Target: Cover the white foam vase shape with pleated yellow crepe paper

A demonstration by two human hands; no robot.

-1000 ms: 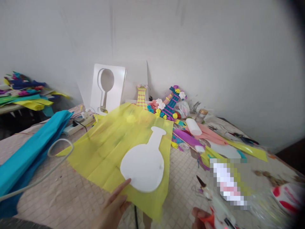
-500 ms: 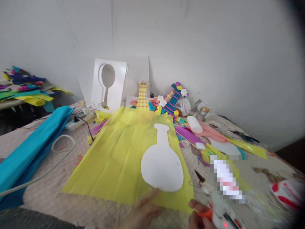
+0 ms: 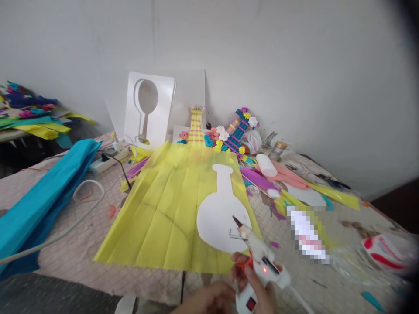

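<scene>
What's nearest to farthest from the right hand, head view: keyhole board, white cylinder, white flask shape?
1. White flask shape: ahead-left of the right hand, on the yellow sheet.
2. White cylinder: farther back, right of the yellow sheet.
3. Keyhole board: farthest back, left.

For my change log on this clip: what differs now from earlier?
The white flask-shaped cutout and thin yellow sheet shifted rightward and turned straighter. The left hand left the cutout's edge. The right hand brought the white glue gun leftward, nozzle over the cutout. The folded blue sheet stayed.

Bare left hand (image 3: 211, 297), outline blurred; bare right hand (image 3: 261, 291), fingers (image 3: 238, 274) partly hidden.
</scene>
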